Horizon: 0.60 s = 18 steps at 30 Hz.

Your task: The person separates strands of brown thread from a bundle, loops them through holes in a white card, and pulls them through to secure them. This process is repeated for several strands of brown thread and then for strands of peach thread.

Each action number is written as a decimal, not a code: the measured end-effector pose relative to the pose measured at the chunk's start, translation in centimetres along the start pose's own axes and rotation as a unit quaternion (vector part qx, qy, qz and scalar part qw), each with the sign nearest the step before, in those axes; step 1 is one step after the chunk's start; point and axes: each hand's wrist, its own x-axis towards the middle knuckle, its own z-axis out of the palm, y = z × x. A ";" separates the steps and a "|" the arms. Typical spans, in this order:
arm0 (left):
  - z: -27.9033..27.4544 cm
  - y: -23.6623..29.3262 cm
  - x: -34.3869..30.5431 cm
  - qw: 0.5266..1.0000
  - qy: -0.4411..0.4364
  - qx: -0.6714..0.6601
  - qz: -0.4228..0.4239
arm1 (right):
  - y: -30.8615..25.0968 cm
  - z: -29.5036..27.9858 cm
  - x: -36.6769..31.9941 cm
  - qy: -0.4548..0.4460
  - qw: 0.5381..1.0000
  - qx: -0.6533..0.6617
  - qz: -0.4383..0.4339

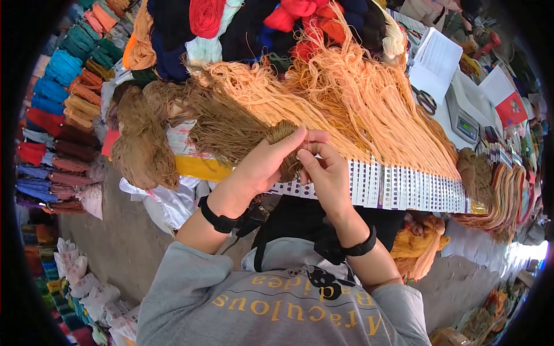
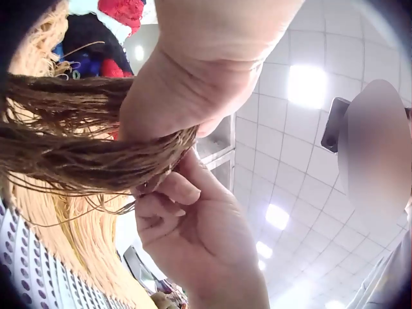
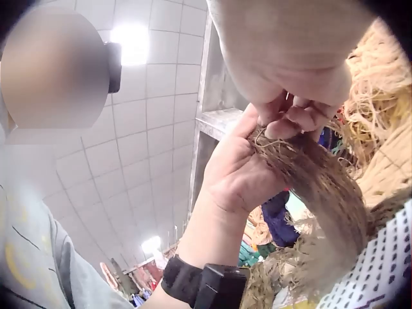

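Note:
A skein of brown yarn (image 1: 284,134) is held up in front of the body. The left hand (image 1: 266,158) grips its looped end, the thumb lying along the top. Close against it, the right hand (image 1: 328,173) pinches strands at the loop with thumb and fingers. In the left wrist view the brown strands (image 2: 77,154) run leftward from the left hand (image 2: 199,84), with the right hand (image 2: 199,225) below. The right wrist view has the skein (image 3: 315,180) hanging from the left palm (image 3: 238,167), under the right hand's curled fingers (image 3: 299,119).
Peach yarn (image 1: 369,104) spreads over a white card strip with holes (image 1: 398,187). More brown yarn (image 1: 141,138) lies at the left. Scissors (image 1: 425,101), a scale (image 1: 468,112) and an open notebook (image 1: 435,60) are at the right. Coloured bundles (image 1: 55,69) line the far left.

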 end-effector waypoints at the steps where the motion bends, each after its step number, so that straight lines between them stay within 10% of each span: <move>1: -0.3 -0.1 0.1 1.000 -0.013 -0.024 0.000 | 0.0 0.0 -0.1 0.003 1.000 0.010 -0.001; 18: -1.2 0.4 1.0 0.997 0.004 -0.080 0.024 | 0.3 -1.6 0.1 -0.037 0.990 0.133 -0.019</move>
